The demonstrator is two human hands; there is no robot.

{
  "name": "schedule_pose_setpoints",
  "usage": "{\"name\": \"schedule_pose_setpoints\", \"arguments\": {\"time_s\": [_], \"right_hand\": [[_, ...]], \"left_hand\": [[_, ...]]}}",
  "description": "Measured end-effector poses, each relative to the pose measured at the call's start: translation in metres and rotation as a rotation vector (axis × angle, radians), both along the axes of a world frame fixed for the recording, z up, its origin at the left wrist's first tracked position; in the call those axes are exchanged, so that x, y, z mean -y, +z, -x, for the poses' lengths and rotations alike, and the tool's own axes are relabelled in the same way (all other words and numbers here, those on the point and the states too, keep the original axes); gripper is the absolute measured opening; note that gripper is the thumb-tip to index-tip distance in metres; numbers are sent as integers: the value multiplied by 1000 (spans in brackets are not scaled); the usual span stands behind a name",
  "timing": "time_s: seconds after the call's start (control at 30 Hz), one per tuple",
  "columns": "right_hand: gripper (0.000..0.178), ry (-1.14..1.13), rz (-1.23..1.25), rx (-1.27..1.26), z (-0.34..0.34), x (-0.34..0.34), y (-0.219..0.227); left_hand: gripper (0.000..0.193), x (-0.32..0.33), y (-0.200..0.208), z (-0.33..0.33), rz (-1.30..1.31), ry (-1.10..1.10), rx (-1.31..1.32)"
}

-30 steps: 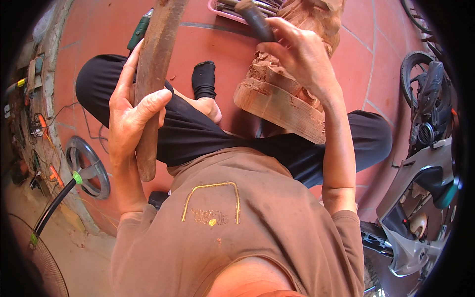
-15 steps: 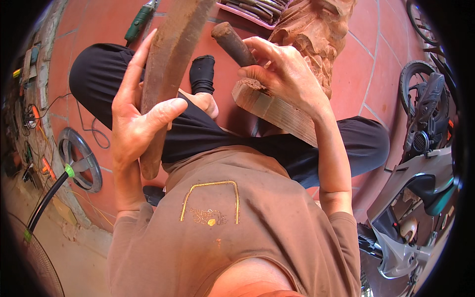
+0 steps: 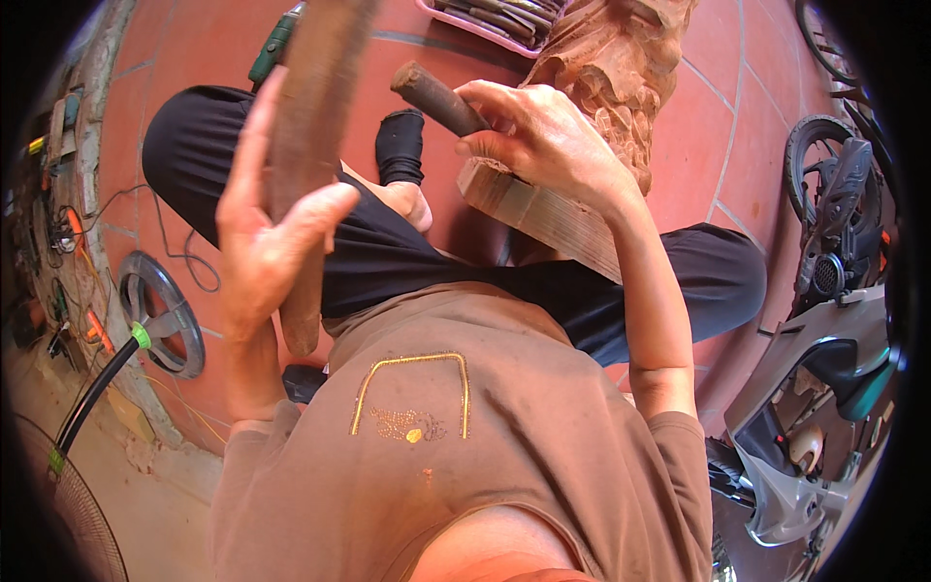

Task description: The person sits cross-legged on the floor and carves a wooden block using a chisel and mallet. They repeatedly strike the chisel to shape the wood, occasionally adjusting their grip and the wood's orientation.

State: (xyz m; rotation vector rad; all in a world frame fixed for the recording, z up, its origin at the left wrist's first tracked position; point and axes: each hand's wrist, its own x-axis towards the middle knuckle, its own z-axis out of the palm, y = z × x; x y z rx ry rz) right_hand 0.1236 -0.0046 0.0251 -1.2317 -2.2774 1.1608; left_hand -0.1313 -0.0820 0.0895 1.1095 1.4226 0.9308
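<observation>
My left hand (image 3: pixel 281 228) is wrapped round a long brown wooden club (image 3: pixel 315 107), held upright in front of my left thigh. Its wide end passes out of the picture at the top and is smeared by motion; the narrower end hangs beside my shirt. My right hand (image 3: pixel 553 136) grips a chisel by its dark round handle (image 3: pixel 438 97), which tilts up to the left. The blade is hidden behind my fingers. Just below that hand, a squared wooden block (image 3: pixel 543 218) with a rough, cut end lies against my right leg.
A carved wooden piece (image 3: pixel 616 78) lies beyond my right hand, beside a pink tray (image 3: pixel 465 24) of tools. A green power tool (image 3: pixel 278 47) is at the far left. A fan (image 3: pixel 82 514) stands at left, a motorbike (image 3: pixel 824 388) at right. A cable (image 3: pixel 184 254) crosses the tiles.
The wooden club has swung a little to the left at its upper end. My right hand and the chisel have shifted slightly left, the handle tilting lower, away from the block's cut end.
</observation>
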Motion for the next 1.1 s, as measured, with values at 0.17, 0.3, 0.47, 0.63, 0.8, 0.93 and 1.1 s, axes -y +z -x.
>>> {"name": "schedule_pose_setpoints", "arguments": {"time_s": [0.17,0.3,0.47,0.63,0.8,0.93,1.1], "right_hand": [[37,-7,-7,12,3,3,-1],[40,14,-14,28,0,2,-1],[37,-3,12,19,3,2,-4],[35,-142,-48,-62,-12,-1,-11],[38,-289,-160,2,-28,-19,-6],[43,-352,84,-79,-31,-17,12],[44,-250,-45,-130,-14,-6,-6]], "left_hand": [[87,2,-7,18,115,-142,99],[80,-7,1,16,-25,62,183],[80,-5,-7,7,144,-98,89],[80,-12,-20,23,153,-47,228],[80,-15,-21,23,98,-22,277],[82,-10,-23,19,108,-42,243],[84,-13,-20,4,97,-74,230]]}}
